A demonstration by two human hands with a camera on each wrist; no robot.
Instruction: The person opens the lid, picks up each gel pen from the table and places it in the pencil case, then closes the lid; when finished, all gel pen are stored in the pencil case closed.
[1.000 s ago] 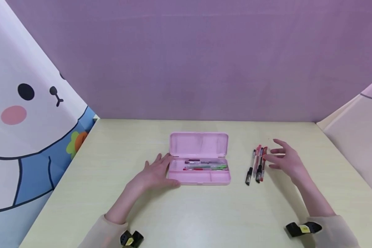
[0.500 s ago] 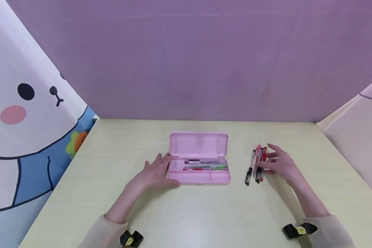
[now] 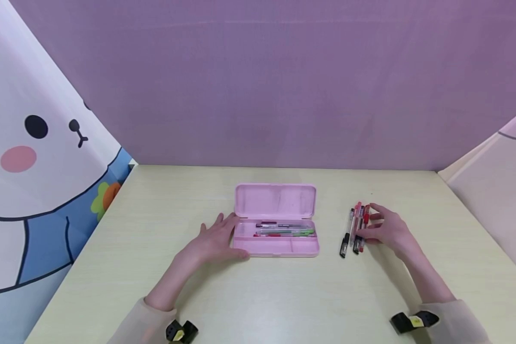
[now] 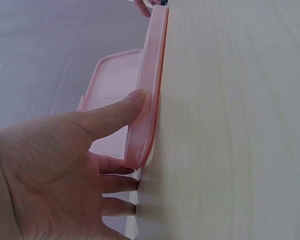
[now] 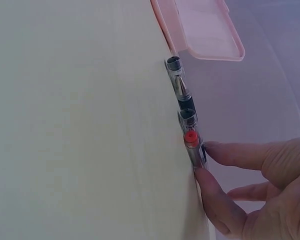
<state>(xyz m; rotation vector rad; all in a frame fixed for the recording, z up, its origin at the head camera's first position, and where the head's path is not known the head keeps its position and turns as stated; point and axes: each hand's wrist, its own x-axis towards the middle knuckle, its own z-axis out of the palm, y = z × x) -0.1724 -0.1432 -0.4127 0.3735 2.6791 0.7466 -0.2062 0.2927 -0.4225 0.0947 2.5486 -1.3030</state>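
Observation:
An open pink pencil case [image 3: 262, 246] lies mid-table in the head view with several pens [image 3: 284, 231] in its back compartment. My left hand [image 3: 215, 241] rests at its left end, fingers spread. In the left wrist view the thumb [image 4: 115, 114] presses on the front wall. Right of the case, several pens lie side by side, with a black-capped pen [image 3: 346, 243] leftmost. My right hand [image 3: 389, 231] pinches the rightmost one, a red pen [image 3: 367, 215]. The right wrist view shows its red end [image 5: 191, 138] between thumb and finger.
The case's raised lid [image 3: 275, 200] stands at the back. A purple cloth [image 3: 258, 95] hangs behind the pale table [image 3: 284, 296], with a cartoon-printed cloth [image 3: 60, 191] on the left and a pale one [image 3: 499, 191] on the right.
My right hand has moved left and down onto the pens, and its fingers have closed around the red pen. My left hand and the case have stayed in place.

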